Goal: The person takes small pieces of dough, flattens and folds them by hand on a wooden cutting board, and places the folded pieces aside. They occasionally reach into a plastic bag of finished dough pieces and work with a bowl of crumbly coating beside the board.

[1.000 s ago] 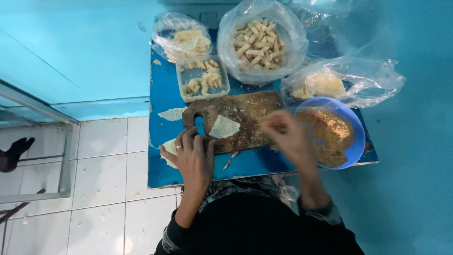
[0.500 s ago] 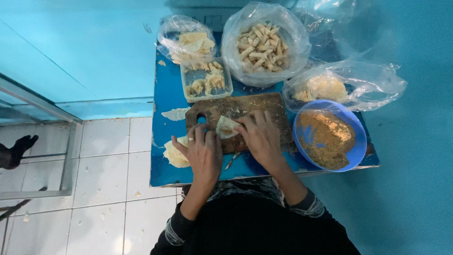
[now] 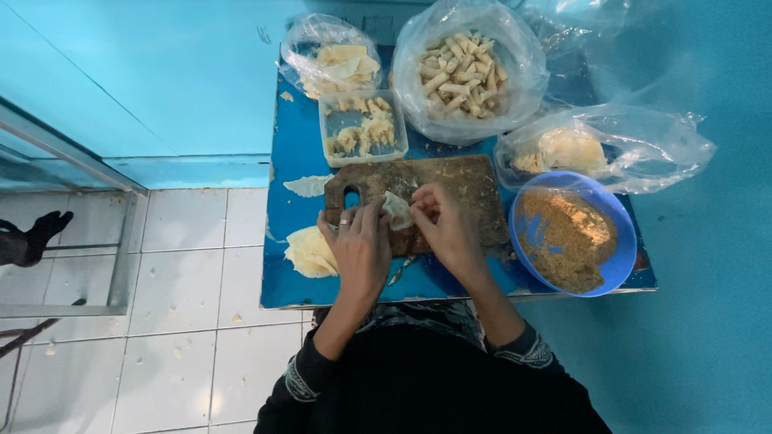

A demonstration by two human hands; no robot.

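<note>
A pale, thin pastry wrapper, soft and partly folded, sits on a dark, worn wooden cutting board with a handle hole at its left end. Both hands pinch it: the left hand, a ring on one finger, grips its left edge with curled fingertips, and the right hand closes on its right edge from the other side. The board lies on a blue surface scattered with crumbs. Just left of the left hand rests a stack of pale yellow wrappers, and a single flat wrapper piece lies beside the board's handle. Right of the board stands a round blue plastic bowl holding coarse brown crumbs. Behind the board is a clear rectangular plastic tub with lumps of pale filling, flanked by crinkled clear plastic bags: one with folded wrappers, a large one full of finished rolled pieces, and another with pale dough. White floor tiles lie to the left.
</note>
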